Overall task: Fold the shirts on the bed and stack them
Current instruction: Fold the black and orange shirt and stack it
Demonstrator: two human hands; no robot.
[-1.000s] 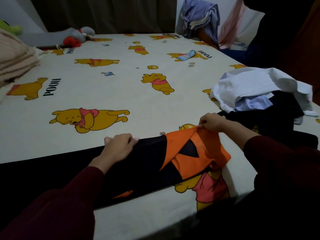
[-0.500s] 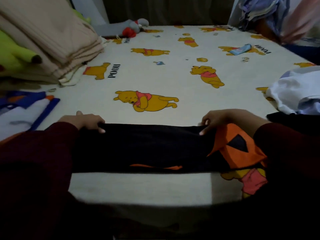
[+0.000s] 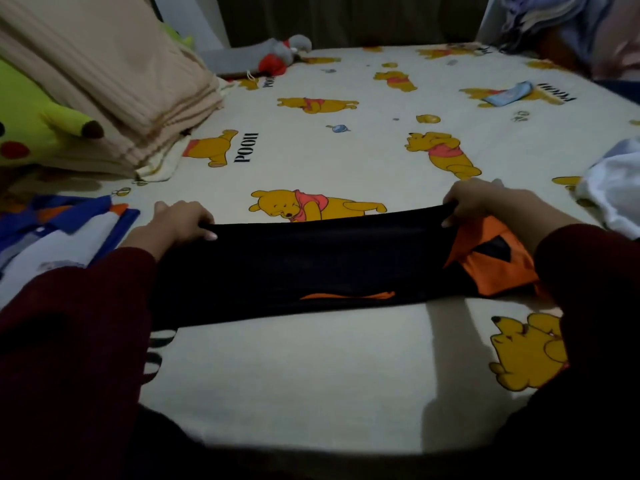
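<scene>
The far edge of the black-and-orange shirt (image 3: 311, 265) is gripped at both ends: fingers of the left hand (image 3: 180, 223) are curled over its left end, the right hand (image 3: 485, 206) is closed on it beside the orange collar. The shirt is stretched in a long band across the near part of the bed (image 3: 346, 150).

Judgement: even tension should be kept and the edges aligned before the next fold is laid.

Folded shirts (image 3: 59, 237) lie left; unfolded white clothing (image 3: 616, 188) lies right.

Dim room; dark curtain (image 3: 346, 19) behind cartoon-print bed (image 3: 311, 375).
</scene>
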